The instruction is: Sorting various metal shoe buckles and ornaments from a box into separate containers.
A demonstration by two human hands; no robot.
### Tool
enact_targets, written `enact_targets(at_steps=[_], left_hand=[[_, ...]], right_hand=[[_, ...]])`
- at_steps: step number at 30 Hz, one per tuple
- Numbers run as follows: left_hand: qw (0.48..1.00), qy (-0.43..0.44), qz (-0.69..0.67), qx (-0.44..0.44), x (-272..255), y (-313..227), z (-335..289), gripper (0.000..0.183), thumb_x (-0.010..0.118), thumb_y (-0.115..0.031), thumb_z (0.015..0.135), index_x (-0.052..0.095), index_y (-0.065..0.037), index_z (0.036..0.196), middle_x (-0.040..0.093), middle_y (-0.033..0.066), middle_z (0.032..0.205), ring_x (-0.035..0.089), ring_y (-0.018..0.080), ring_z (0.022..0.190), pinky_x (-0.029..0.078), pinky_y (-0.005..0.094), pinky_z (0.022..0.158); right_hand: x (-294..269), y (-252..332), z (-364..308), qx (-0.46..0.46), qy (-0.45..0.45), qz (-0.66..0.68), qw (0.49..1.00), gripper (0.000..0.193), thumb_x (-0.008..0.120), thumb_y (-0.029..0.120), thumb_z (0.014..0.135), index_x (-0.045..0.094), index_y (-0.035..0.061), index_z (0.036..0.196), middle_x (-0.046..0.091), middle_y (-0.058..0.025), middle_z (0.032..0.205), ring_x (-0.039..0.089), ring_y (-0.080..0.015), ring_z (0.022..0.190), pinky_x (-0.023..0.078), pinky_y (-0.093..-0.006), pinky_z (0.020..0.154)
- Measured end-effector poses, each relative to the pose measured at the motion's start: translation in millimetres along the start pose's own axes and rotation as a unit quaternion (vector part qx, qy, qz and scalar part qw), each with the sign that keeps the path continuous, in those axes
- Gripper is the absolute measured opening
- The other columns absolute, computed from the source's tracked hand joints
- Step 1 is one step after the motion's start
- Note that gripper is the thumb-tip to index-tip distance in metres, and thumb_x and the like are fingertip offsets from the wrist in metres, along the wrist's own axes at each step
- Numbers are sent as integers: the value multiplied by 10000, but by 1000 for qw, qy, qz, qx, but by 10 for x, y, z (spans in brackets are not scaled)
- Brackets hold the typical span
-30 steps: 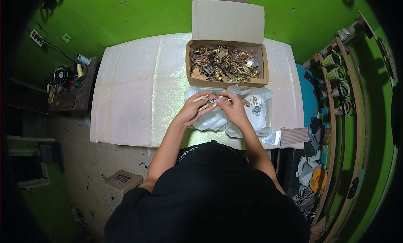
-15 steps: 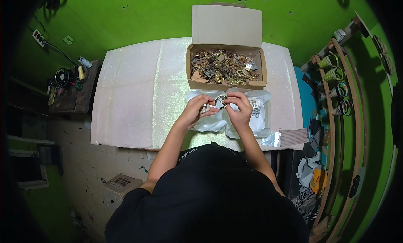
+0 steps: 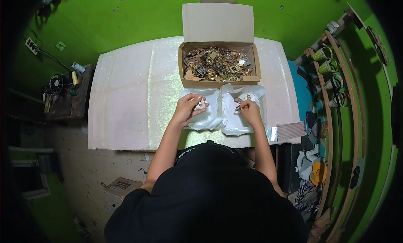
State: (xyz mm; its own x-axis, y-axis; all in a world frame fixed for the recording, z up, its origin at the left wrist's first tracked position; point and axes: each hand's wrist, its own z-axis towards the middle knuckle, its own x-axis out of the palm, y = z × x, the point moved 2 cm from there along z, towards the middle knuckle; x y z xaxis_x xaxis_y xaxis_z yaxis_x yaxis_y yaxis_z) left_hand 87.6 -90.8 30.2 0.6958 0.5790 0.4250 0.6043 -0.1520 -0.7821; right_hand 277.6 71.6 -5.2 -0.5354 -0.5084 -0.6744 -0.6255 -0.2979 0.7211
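Observation:
My left hand (image 3: pixel 187 110) is closed round a pale square buckle (image 3: pixel 201 105), above the left lined tray (image 3: pixel 215 117). Over the right lined tray (image 3: pixel 233 124), my right hand (image 3: pixel 251 112) pinches a metal ring (image 3: pixel 238 108), seen nearly edge-on below the fingertips. Just beyond those fingers, a few metal buckles (image 3: pixel 248 97) lie on the white lining. Behind both trays stands an open cardboard box (image 3: pixel 218 82) heaped with mixed metal buckles and fittings (image 3: pixel 218 63).
A striped flat piece (image 3: pixel 290 132) lies at the table's right front. Wooden racks on the right carry sandals (image 3: pixel 328 67), with scraps (image 3: pixel 310 167) heaped below. A small dark table (image 3: pixel 77 96) with thread spools stands left; a carton (image 3: pixel 121 187) sits on the floor.
My hands have drawn apart. The right one has carried the ring away from the left and lowered it over the right tray. The left hand keeps its buckle; the whole view has shifted slightly.

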Motion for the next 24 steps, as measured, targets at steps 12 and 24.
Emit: enact_targets(at_steps=[12, 24], left_hand=[[998, 29, 62, 14, 162, 98, 44, 315, 520, -76, 812, 428, 31, 1093, 561, 104, 872, 575, 177, 833, 498, 267, 734], [982, 4, 150, 119, 246, 142, 154, 131, 556, -88, 801, 596, 24, 858, 586, 61, 733, 557, 88, 644, 479, 200, 570]], right_hand=[[43, 202, -104, -48, -12, 189, 981, 193, 553, 66, 756, 575, 25, 943, 564, -135, 912, 567, -184, 765, 453, -270, 668], [26, 344, -89, 11, 39, 310, 950, 232, 526, 52, 799, 532, -55, 1004, 571, -42, 734, 537, -80, 586, 429, -188, 530]])
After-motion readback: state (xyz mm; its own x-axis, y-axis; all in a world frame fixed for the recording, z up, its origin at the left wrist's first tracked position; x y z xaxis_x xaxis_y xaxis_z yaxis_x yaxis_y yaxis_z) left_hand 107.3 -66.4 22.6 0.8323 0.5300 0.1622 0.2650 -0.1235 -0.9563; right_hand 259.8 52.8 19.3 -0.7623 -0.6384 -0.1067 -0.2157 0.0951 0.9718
